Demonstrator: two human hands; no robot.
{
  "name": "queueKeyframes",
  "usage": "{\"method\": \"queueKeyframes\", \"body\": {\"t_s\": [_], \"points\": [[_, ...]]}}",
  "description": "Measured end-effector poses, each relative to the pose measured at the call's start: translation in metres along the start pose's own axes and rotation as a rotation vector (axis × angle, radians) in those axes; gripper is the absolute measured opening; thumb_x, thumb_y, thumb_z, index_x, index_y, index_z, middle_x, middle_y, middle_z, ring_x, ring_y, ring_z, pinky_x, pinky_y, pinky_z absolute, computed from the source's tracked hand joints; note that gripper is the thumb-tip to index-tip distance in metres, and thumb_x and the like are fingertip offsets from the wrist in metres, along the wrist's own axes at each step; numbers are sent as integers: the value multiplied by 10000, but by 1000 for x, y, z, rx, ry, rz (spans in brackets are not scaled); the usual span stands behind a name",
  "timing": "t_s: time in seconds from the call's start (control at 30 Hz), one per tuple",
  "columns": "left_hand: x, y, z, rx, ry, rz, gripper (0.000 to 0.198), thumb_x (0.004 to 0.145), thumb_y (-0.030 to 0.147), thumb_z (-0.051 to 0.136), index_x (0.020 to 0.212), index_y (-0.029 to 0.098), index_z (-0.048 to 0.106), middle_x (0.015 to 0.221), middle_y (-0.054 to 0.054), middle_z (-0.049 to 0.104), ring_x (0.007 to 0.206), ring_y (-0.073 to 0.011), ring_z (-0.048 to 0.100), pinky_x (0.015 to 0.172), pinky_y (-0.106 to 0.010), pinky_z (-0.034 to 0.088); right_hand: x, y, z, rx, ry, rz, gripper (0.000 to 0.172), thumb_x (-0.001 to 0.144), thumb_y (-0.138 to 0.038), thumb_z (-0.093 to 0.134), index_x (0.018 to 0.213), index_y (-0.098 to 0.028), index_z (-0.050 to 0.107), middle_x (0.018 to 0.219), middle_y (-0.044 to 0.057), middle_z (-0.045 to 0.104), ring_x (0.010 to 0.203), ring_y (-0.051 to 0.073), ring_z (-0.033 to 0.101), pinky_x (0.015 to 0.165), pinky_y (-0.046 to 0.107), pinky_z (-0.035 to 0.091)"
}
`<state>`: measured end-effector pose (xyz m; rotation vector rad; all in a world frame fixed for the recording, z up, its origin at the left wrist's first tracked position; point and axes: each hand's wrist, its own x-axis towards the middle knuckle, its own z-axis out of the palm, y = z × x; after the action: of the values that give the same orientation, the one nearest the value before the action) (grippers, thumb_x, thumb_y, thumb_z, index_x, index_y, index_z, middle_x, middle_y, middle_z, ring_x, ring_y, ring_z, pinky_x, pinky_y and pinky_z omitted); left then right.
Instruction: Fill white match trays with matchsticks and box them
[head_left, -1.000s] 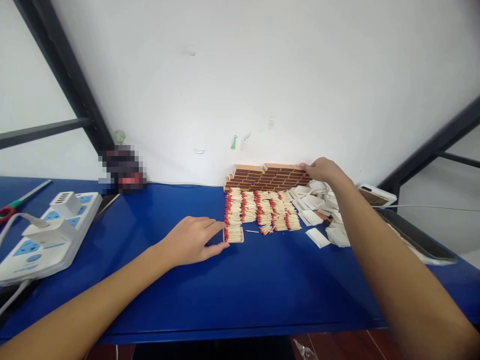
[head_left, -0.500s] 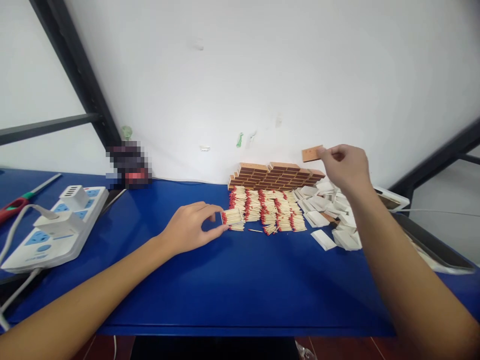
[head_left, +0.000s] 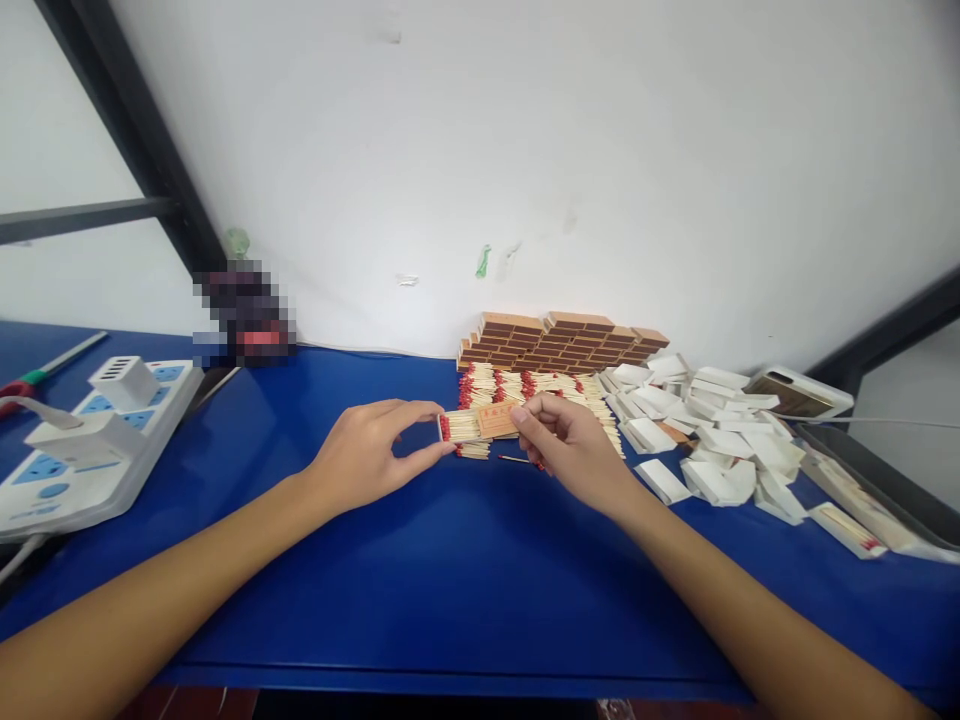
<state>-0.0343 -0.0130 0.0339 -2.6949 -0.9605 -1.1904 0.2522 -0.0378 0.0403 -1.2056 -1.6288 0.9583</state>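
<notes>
My left hand (head_left: 375, 450) pinches the end of a white matchbox tray (head_left: 441, 428) full of red-headed matches (head_left: 461, 425). Between the thumb and fingers of my right hand (head_left: 566, 440) is an orange-brown matchbox sleeve (head_left: 496, 420) with red print. The sleeve covers the right end of the tray, and the matches show from its left side. Just behind both hands lie rows of loose matches (head_left: 480, 380), partly hidden by my right hand. A stepped stack of matchboxes (head_left: 555, 340) stands behind them against the wall.
A heap of white matchbox trays (head_left: 720, 430) lies to the right, with a filled tray (head_left: 847, 528) nearer me. A phone (head_left: 799, 392) and a dark-lidded container (head_left: 885, 480) are beyond it. At left are a power strip (head_left: 112, 480) and scissors (head_left: 37, 380) on the blue table (head_left: 420, 580).
My right hand has come left and down from above the tray heap, bringing the sleeve onto the right end of the tray. My left hand stays on the tray. The view has shifted slightly.
</notes>
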Motion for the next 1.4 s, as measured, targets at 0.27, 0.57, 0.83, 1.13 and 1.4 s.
{"method": "queueKeyframes", "body": {"t_s": [0.27,0.57,0.83,1.13,1.4], "points": [[2,-1,-2,-80,-38,-87,368,1030,534,734,1217,220,776,1175,-30,865,787,-160,816,691,-262,665,1,0,2,-12,16,16,606,924,-812,695,783,-232,592,670,-8,638,549,130,554,499,278,421],[3,1,-3,-134,-44,-83,341,1020,489,767,1228,219,772,1189,-15,864,849,-159,829,716,-240,663,-3,-3,1,20,-45,-14,542,993,-738,667,824,-229,587,699,-16,643,534,109,555,481,260,421],[3,2,-3,-222,-50,-123,337,999,441,801,1249,218,762,1193,-7,862,972,-166,841,754,-210,671,-9,-2,10,162,-54,16,473,1017,-693,668,1063,-266,469,765,-48,728,501,115,628,442,225,404],[-1,13,2,-221,25,-25,401,964,551,819,1174,212,773,1081,-21,872,887,-160,837,763,-225,673,-30,-18,34,212,-45,-5,639,1090,-704,502,1506,-219,518,1078,94,725,819,215,758,510,289,585],[-7,23,5,-172,-12,98,775,835,700,857,1427,240,659,1050,-17,863,826,-173,823,790,-277,664,-52,-27,46,190,-362,74,735,1127,-720,377,1684,-247,461,913,36,694,673,158,646,632,317,608]]}}
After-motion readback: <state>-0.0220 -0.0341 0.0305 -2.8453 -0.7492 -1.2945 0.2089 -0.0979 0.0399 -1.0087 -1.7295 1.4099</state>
